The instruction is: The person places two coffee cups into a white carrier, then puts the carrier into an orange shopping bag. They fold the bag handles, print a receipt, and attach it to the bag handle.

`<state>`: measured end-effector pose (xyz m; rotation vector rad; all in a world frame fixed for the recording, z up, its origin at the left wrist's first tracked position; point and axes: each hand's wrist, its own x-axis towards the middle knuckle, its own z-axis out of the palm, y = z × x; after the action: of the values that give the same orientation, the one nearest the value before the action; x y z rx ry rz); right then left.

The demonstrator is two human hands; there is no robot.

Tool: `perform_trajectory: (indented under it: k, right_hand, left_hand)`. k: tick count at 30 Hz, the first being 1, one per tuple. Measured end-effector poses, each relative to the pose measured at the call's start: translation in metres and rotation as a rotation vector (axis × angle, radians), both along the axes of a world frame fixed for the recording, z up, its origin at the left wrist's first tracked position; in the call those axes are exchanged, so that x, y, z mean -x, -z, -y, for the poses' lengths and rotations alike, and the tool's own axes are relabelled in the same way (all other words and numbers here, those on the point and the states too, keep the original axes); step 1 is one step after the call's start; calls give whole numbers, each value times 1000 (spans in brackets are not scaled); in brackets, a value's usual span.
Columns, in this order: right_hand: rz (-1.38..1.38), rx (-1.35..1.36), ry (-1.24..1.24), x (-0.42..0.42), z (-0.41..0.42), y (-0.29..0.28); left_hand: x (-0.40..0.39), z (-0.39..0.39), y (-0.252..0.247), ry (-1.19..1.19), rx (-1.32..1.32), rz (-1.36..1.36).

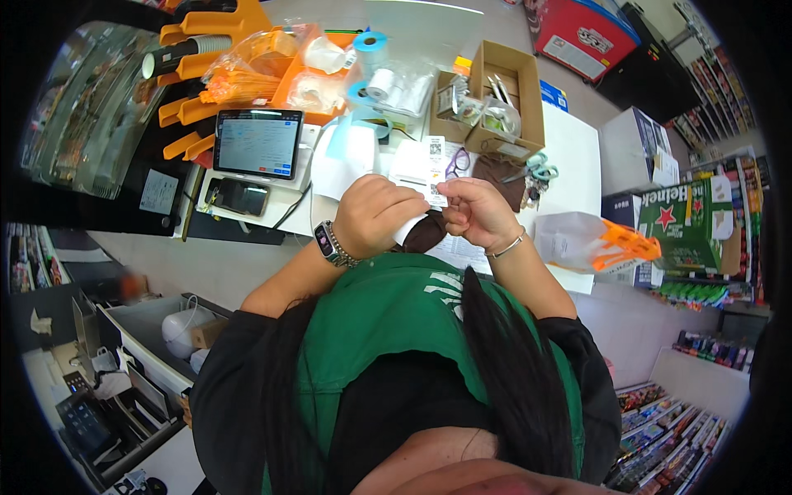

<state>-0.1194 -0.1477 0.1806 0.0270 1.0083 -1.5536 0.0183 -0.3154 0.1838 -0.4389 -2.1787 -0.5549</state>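
Observation:
My left hand (pixel 380 216), with a smartwatch at its wrist, is closed around a white roll of labels (pixel 408 229), partly hidden by the fingers. My right hand (pixel 476 210) pinches the lower end of a narrow printed paper strip (pixel 437 162) between thumb and forefinger. The strip bears codes and writing. The two hands are close together over the near edge of the white table. Just beyond them lie a small white printer (pixel 408 162) and purple-framed glasses (pixel 459 162). Below the hands a dark round object (pixel 427 234) is partly hidden.
A tablet (pixel 258 143) stands at the left, a phone (pixel 240 197) below it. Orange trays (pixel 288 86), label rolls (pixel 370 46) and an open cardboard box (pixel 533 93) stand farther back. Scissors (pixel 539 167) lie right of a brown pouch (pixel 498 179); a plastic bag (pixel 566 238) is at the right.

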Motion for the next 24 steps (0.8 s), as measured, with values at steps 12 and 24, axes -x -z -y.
perform_trajectory:
  k: [12, 24]
  right_hand:
    - [-502, 255, 388, 9, -78, -11]
    - [-492, 82, 267, 11, -127, -19]
  left_hand:
    - [37, -82, 0, 607, -1792, 1059]
    - [56, -148, 1, 761, -1799, 1295]
